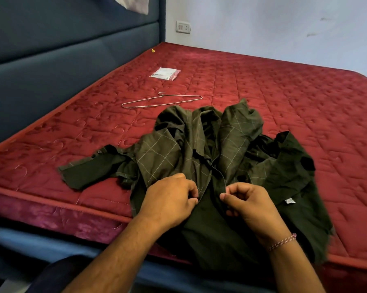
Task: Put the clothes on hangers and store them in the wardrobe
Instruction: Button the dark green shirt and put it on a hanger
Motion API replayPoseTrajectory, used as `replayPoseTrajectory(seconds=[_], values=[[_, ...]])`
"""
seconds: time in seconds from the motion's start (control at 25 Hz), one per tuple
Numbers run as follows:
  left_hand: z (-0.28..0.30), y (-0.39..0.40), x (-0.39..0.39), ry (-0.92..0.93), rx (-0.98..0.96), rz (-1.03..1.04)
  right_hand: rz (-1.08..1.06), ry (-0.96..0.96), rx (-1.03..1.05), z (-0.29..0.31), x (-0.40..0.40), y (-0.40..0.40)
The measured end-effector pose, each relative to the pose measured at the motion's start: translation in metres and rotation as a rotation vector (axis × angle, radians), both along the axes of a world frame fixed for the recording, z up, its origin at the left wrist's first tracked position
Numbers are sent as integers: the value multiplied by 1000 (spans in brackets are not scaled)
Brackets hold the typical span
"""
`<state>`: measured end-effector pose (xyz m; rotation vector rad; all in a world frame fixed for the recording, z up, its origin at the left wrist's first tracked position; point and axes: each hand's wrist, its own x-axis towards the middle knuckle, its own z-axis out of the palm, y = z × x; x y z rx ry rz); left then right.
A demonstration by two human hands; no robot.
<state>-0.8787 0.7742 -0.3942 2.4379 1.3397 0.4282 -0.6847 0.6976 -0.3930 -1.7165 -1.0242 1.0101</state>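
Note:
A dark olive checked shirt (pixel 227 142) lies crumpled on the red mattress (pixel 305 106), its collar away from me and one sleeve stretched out to the left. My left hand (pixel 170 201) pinches the left front edge of the shirt near the mattress's front edge. My right hand (pixel 248 203) pinches the opposite front edge, a little apart from the left. A thin metal wire hanger (pixel 161 101) lies flat on the mattress beyond the shirt, untouched.
A small clear plastic packet (pixel 165 73) lies farther back on the mattress. A blue padded headboard (pixel 62 49) runs along the left. A white wall with a socket (pixel 183 27) stands behind. The blue bed frame (pixel 51 240) edges the front.

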Motion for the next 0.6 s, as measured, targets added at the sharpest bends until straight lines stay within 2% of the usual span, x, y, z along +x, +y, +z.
replayPoseTrajectory(seconds=[0.12,0.32,0.6], values=[[1,-2,4,-48,-10,68,-25,-9,20,2,-4,-1],[-7,-8,15,-489,-8,233,-111,-27,186,6,-18,2],[-3,20,43,-893,42,356,-224,-2,410,11,-34,49]])
